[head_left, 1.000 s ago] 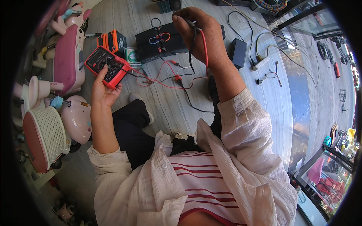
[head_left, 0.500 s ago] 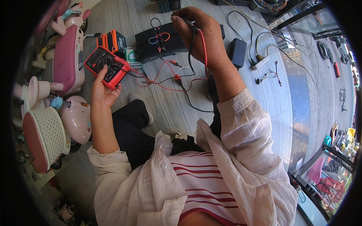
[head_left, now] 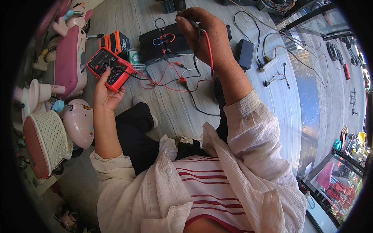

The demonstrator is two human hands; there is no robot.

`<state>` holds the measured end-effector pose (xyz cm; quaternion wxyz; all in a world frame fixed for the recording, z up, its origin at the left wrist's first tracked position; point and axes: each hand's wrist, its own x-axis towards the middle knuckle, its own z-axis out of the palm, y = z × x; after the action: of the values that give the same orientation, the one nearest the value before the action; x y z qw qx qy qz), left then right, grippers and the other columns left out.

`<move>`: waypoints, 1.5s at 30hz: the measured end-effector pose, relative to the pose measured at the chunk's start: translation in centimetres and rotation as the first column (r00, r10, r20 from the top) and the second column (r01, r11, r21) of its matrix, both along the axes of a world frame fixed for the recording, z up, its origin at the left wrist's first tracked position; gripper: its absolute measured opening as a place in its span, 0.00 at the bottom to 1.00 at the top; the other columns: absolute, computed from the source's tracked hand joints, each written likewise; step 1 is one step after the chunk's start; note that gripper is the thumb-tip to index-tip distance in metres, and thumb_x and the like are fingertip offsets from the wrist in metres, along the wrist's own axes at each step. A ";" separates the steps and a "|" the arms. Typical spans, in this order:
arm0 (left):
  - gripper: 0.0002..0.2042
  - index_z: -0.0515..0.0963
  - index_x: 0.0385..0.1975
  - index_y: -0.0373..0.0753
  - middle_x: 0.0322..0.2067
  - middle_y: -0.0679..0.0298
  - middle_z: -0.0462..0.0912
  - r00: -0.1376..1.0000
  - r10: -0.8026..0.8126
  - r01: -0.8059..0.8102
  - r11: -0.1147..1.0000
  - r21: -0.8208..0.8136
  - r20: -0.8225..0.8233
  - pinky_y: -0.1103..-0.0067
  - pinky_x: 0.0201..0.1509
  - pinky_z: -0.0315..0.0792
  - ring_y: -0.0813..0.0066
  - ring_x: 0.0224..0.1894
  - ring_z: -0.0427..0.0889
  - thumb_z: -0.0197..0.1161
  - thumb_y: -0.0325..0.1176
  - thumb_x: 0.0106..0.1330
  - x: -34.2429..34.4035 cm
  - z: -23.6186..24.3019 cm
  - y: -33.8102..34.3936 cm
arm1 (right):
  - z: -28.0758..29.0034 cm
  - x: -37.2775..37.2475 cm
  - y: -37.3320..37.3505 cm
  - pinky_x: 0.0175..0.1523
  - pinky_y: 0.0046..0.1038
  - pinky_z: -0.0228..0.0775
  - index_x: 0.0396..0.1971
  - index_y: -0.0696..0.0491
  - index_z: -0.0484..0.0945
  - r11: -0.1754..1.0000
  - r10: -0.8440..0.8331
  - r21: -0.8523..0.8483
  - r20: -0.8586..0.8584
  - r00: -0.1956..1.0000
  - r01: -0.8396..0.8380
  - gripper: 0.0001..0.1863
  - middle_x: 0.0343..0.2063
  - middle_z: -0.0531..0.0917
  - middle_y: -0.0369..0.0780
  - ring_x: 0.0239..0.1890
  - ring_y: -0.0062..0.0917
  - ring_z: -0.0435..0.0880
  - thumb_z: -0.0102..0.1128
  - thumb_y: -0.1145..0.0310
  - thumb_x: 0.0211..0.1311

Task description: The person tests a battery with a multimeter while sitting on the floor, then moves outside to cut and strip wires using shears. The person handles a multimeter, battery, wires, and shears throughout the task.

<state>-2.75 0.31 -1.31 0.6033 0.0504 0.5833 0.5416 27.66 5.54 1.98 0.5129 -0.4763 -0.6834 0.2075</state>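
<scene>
My left hand [head_left: 105,95] is closed round a red-framed multimeter [head_left: 123,70], with the thumb on its front below the dial. Over the far right part of a long black box [head_left: 149,48], my right hand [head_left: 211,39] is closed on the multimeter's test probes [head_left: 202,30]. A black and a red lead hang from that hand, and its fingers hide the probe tips. Short blue and orange wires [head_left: 169,37] join terminals on top of the box. Red and black cables with a red connector [head_left: 182,79] lie on the floor in front of it.
Beside the multimeter stand an orange-and-black box [head_left: 116,42] and a small green-and-white device [head_left: 136,58]. A black power adapter [head_left: 245,54], a white power strip [head_left: 269,64] and a loose wire harness [head_left: 279,79] lie to the right. Pink ride-on vehicles [head_left: 70,62] line the left side.
The fingers of my right hand have edged very slightly left. My left hand and the multimeter look unmoved.
</scene>
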 end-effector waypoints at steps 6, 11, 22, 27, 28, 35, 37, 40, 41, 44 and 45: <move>0.14 0.77 0.42 0.46 0.34 0.69 0.83 1.000 -0.015 0.015 1.000 0.000 -0.001 0.78 0.33 0.71 0.76 0.34 0.80 0.70 0.39 0.58 0.2 0.2 -0.1 | -0.1 0.2 0.0 0.40 0.29 0.78 0.41 0.55 0.80 1.000 -0.008 0.013 0.068 0.998 0.007 0.14 0.34 0.85 0.46 0.37 0.32 0.86 0.57 0.60 0.66; 0.14 0.77 0.42 0.46 0.34 0.69 0.83 1.000 -0.011 0.011 1.000 -0.006 0.000 0.78 0.33 0.71 0.76 0.34 0.80 0.70 0.39 0.59 0.0 0.0 0.0 | -0.1 0.2 0.0 0.40 0.29 0.79 0.42 0.56 0.80 1.000 0.000 0.017 0.077 0.997 -0.001 0.15 0.35 0.84 0.46 0.37 0.33 0.86 0.57 0.60 0.66; 0.13 0.78 0.41 0.46 0.34 0.69 0.83 1.000 -0.007 0.007 1.000 -0.009 0.003 0.77 0.34 0.69 0.76 0.34 0.80 0.70 0.39 0.58 0.1 0.0 0.0 | -0.3 -0.1 0.1 0.39 0.34 0.75 0.36 0.56 0.82 1.000 -0.005 0.007 -0.019 1.000 0.005 0.12 0.30 0.83 0.47 0.33 0.39 0.84 0.61 0.63 0.60; 0.13 0.78 0.41 0.46 0.34 0.70 0.83 1.000 -0.006 0.006 1.000 -0.001 0.005 0.77 0.34 0.68 0.76 0.34 0.80 0.70 0.39 0.58 0.3 0.1 0.0 | -0.2 0.0 0.0 0.39 0.32 0.77 0.38 0.56 0.81 1.000 0.001 0.013 0.024 1.000 -0.001 0.13 0.33 0.83 0.47 0.35 0.38 0.85 0.59 0.62 0.62; 0.13 0.78 0.41 0.46 0.34 0.70 0.83 1.000 -0.005 0.005 1.000 0.000 0.007 0.77 0.34 0.68 0.76 0.35 0.80 0.70 0.39 0.58 0.2 0.1 -0.1 | -0.1 0.1 0.0 0.39 0.31 0.78 0.41 0.56 0.80 1.000 0.006 0.013 0.067 0.998 -0.007 0.14 0.35 0.84 0.48 0.36 0.37 0.85 0.58 0.61 0.64; 0.13 0.78 0.42 0.47 0.34 0.70 0.83 1.000 -0.003 0.003 1.000 -0.003 0.010 0.78 0.35 0.68 0.77 0.35 0.80 0.70 0.39 0.58 0.3 0.2 0.0 | -0.4 -0.1 0.1 0.40 0.33 0.75 0.36 0.56 0.82 1.000 0.001 0.023 0.007 1.000 -0.001 0.12 0.31 0.83 0.48 0.34 0.39 0.84 0.61 0.63 0.60; 0.14 0.77 0.42 0.47 0.34 0.70 0.83 1.000 -0.002 0.002 1.000 -0.008 0.012 0.78 0.35 0.68 0.77 0.35 0.80 0.70 0.38 0.58 0.3 0.2 0.0 | -0.4 -0.2 0.1 0.39 0.34 0.75 0.36 0.56 0.82 1.000 0.004 0.019 0.005 1.000 -0.004 0.12 0.31 0.83 0.48 0.34 0.40 0.84 0.61 0.63 0.60; 0.14 0.77 0.42 0.47 0.35 0.70 0.83 1.000 -0.011 0.011 1.000 0.001 0.018 0.78 0.36 0.67 0.77 0.35 0.80 0.70 0.38 0.58 0.1 0.1 -0.1 | -0.3 -0.2 0.1 0.39 0.34 0.75 0.36 0.56 0.82 1.000 0.010 0.013 0.002 1.000 -0.010 0.12 0.31 0.83 0.48 0.34 0.40 0.83 0.61 0.63 0.60; 0.14 0.77 0.42 0.47 0.35 0.70 0.83 1.000 -0.008 0.008 1.000 -0.001 0.016 0.78 0.36 0.67 0.77 0.35 0.80 0.70 0.38 0.58 0.1 0.1 -0.1 | -0.3 -0.2 0.1 0.39 0.34 0.75 0.36 0.56 0.82 1.000 0.011 0.010 0.002 1.000 -0.011 0.12 0.31 0.83 0.48 0.34 0.40 0.83 0.61 0.63 0.60; 0.14 0.77 0.42 0.47 0.35 0.70 0.83 1.000 -0.001 0.001 1.000 -0.003 0.013 0.78 0.36 0.67 0.77 0.36 0.80 0.70 0.38 0.58 0.1 0.1 -0.1 | -0.3 0.0 0.0 0.40 0.29 0.79 0.42 0.56 0.80 1.000 0.008 0.026 0.125 0.992 -0.012 0.14 0.35 0.85 0.47 0.37 0.35 0.86 0.57 0.61 0.66; 0.14 0.77 0.42 0.47 0.35 0.70 0.83 1.000 0.000 0.000 1.000 -0.003 0.013 0.78 0.37 0.67 0.77 0.36 0.80 0.70 0.38 0.58 0.1 0.0 0.0 | -0.2 0.0 0.0 0.40 0.30 0.79 0.42 0.56 0.80 1.000 0.009 0.024 0.124 0.992 -0.012 0.14 0.35 0.85 0.47 0.37 0.35 0.86 0.57 0.61 0.66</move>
<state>-2.67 0.27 -1.30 0.6072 0.0460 0.5799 0.5411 27.68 5.50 1.75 0.4744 -0.4782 -0.7188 0.1718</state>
